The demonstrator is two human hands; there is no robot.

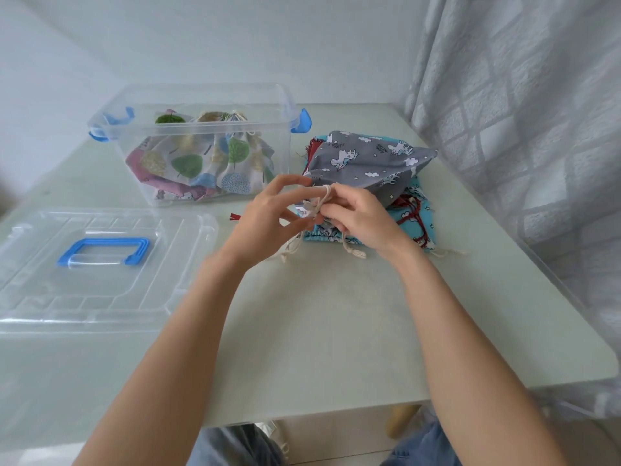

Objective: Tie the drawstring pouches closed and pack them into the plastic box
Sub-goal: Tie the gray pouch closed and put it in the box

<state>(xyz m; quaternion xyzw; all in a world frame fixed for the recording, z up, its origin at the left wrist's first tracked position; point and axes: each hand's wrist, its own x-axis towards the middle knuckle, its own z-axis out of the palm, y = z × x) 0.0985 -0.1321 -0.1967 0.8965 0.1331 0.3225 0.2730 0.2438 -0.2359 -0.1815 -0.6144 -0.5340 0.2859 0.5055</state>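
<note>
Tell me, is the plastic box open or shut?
Open. The box has no lid on; its lid lies flat on the table in front.

Soft even daylight, wide-angle edge distortion

Place: a room in a home.
Table: pale green table set in a corner against white walls.
Window side: patterned sheer curtain at right.
Household storage: clear plastic box with blue clips.

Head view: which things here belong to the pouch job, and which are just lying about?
Job: grey pouch, its cord, both hands (left, right), blue pouch, box, packed pouches, lid.
Lying about: curtain, table.
</note>
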